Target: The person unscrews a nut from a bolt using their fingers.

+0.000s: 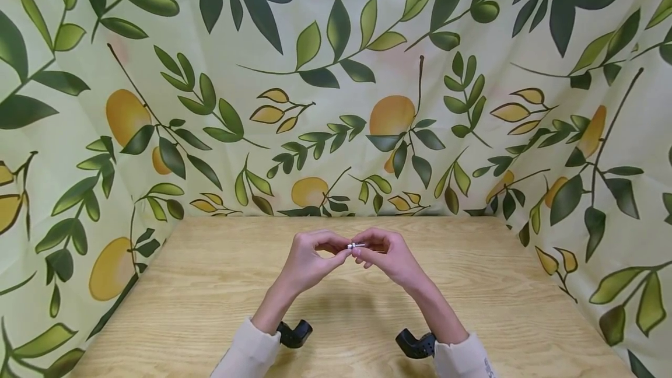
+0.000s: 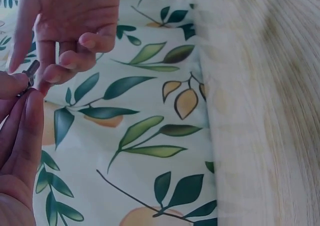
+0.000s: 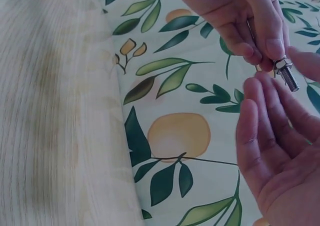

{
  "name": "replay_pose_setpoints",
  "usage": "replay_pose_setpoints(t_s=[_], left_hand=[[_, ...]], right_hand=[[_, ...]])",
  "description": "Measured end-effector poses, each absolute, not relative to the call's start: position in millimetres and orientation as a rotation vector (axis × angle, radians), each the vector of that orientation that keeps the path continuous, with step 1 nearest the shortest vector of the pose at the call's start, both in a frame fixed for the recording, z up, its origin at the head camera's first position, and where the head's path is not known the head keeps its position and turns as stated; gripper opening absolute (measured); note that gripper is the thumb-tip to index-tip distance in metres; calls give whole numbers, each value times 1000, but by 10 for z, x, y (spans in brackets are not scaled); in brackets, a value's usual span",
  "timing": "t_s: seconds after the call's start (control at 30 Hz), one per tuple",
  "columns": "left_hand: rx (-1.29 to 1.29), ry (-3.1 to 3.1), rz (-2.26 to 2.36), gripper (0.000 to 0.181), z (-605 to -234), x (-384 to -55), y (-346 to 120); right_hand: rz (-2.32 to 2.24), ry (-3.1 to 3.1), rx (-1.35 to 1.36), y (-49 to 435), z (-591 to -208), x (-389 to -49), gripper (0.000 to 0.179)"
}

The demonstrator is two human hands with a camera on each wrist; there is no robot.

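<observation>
Being held above the desk (image 1: 199,284), a small metal bolt (image 3: 289,79) is pinched near one end and flanked at the other.
Its hexagonal part (image 3: 282,64) is met by the thumb and fingertips of the left hand (image 1: 310,255), closed on the bolt, seemingly so that the threaded length is left bare; the right hand (image 1: 391,252) is partly open around that end, fingers loosely extended and nothing gripped; both hands are brought close together, probably so that so small a piece is easily reached.
</observation>
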State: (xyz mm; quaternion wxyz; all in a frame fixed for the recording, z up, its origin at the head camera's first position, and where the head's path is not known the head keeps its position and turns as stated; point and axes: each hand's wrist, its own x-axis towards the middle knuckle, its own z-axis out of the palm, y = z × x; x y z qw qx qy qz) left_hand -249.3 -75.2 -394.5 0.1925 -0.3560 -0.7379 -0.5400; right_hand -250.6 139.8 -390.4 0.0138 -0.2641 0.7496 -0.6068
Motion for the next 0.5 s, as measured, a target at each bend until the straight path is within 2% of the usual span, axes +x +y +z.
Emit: replay_pose_setpoints(t_s=[0.5], left_hand=[[-1005, -2082, -1529, 8, -3929, -2477, -739]], right_hand=[[-1928, 2325, -859, 1401, -3875, -2477, 21]])
